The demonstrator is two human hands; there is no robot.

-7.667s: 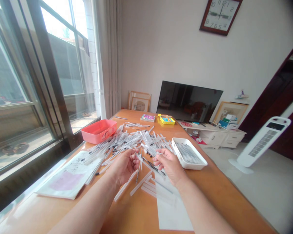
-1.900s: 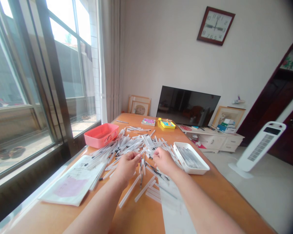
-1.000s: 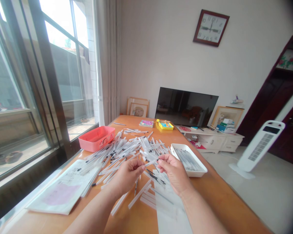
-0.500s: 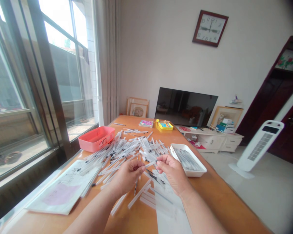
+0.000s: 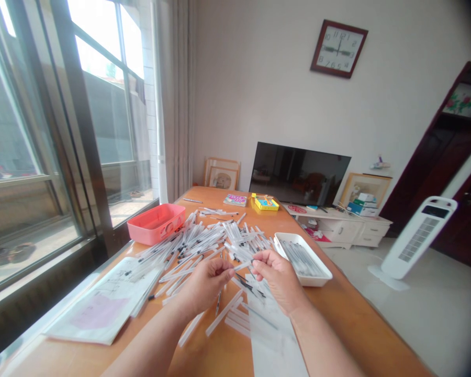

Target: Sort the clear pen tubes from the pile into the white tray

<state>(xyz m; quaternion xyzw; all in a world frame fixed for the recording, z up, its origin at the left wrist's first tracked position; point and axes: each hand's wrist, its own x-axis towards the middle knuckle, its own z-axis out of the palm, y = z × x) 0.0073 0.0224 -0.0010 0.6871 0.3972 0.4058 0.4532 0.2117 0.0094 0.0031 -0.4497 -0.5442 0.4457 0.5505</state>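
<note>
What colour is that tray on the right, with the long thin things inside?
White tray; head view shows it.

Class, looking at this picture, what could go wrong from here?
The left hand and right hand pinch a slim clear tube, which might slip and get lost among the loose tubes.
The white tray sits near the edge of the table, so a nudge could spill it.

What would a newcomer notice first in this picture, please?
Probably first the heap of clear pen barrels sprawling across the middle of the brown table, between the coral-red box on the left and the white tray on the right. Nearer, the left hand and right hand hold one pen barrel between them.
</note>
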